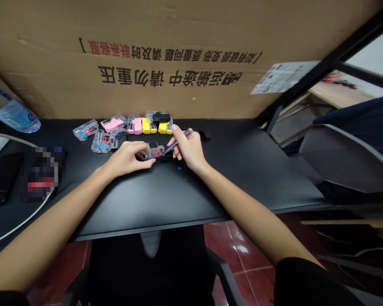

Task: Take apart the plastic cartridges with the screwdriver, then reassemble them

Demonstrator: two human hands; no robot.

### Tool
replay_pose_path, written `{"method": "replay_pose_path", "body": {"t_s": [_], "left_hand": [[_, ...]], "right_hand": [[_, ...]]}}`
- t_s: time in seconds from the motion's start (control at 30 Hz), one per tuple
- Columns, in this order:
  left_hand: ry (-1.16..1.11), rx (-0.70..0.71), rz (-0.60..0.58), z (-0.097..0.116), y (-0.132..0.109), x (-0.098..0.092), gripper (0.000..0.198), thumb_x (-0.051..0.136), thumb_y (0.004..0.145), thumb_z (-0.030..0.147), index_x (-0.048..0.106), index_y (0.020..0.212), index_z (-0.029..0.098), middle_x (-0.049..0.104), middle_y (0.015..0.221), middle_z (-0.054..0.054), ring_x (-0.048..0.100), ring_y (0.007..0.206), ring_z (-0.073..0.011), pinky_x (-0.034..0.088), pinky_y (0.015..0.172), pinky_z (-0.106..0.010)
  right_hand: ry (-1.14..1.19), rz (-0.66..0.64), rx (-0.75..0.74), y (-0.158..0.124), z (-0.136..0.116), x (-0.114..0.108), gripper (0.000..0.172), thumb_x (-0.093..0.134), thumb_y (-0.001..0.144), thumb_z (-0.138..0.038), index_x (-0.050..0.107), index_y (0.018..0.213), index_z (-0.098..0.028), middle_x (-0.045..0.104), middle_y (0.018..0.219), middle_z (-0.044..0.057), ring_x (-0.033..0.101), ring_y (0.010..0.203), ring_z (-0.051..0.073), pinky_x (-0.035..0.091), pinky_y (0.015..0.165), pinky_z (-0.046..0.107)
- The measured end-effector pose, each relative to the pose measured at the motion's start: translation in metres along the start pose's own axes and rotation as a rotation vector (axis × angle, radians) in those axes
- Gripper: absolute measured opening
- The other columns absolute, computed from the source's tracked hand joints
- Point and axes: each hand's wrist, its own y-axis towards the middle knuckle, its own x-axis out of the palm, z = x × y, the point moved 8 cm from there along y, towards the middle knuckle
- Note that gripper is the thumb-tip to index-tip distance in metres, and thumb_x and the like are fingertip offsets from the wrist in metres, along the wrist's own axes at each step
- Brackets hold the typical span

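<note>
The case (155,150), a small clear plastic shell with red and blue parts inside, sits near the middle of the desk (236,170), resting on or just above its top. The left hand (127,158) comes in from eight o'clock and is closed on it, fingertips pinching its near and left edges. From four o'clock the right hand (188,148) is closed narrow on a tool (178,140), a thin purple-handled driver held like a pen, its tip pointing down at the case's right side; whether the tip touches cannot be told. The case looks light, stiff and slick, and likely brittle at its thin walls, so the outer edges and corners seem the safest hold, with a pinch firm enough to stop it skating on the smooth desk but not so hard as to crack it. At five o'clock, near the right wrist, lies a tiny blue bead (179,168); at two o'clock a small black piece (204,134). From ten to twelve o'clock runs a pile (130,126) of similar cases, clear, pink, yellow and black, some touching. Behind them a big cardboard box (178,51) stands with printed writing and a white label (281,77) at its right. Far off at nine o'clock lies a water bottle (9,111).
</note>
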Motion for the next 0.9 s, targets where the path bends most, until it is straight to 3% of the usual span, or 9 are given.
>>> {"method": "replay_pose_path", "body": {"t_s": [0.23, 0.63, 0.9], "left_hand": [[0.000, -0.033, 0.026, -0.004, -0.001, 0.000, 0.025, 0.077, 0.090, 0.030, 0.061, 0.075, 0.017, 0.063, 0.069, 0.003, 0.060, 0.058, -0.0096, 0.052, 0.058, -0.019], [0.031, -0.005, 0.038, -0.001, -0.001, 0.001, 0.023, 0.076, 0.091, 0.029, 0.063, 0.076, 0.017, 0.064, 0.070, 0.002, 0.062, 0.060, -0.0107, 0.053, 0.059, -0.020], [0.027, -0.030, 0.040, -0.002, -0.001, 0.003, 0.021, 0.075, 0.091, 0.030, 0.064, 0.078, 0.018, 0.066, 0.071, 0.001, 0.063, 0.060, -0.0113, 0.055, 0.060, -0.021]], "right_hand": [[-0.027, 0.121, -0.095, -0.011, -0.017, -0.006, 0.069, 0.058, 0.097, -0.080, 0.067, 0.061, -0.023, 0.051, 0.041, -0.002, 0.049, 0.032, 0.010, 0.036, 0.034, 0.023], [-0.080, 0.066, -0.097, -0.015, -0.021, 0.002, 0.067, 0.058, 0.098, -0.079, 0.067, 0.063, -0.023, 0.053, 0.043, -0.002, 0.052, 0.035, 0.011, 0.039, 0.037, 0.024], [-0.157, 0.121, -0.175, -0.024, -0.030, 0.001, 0.063, 0.065, 0.096, -0.077, 0.063, 0.061, -0.024, 0.057, 0.046, -0.001, 0.055, 0.038, 0.013, 0.040, 0.039, 0.027]]}}
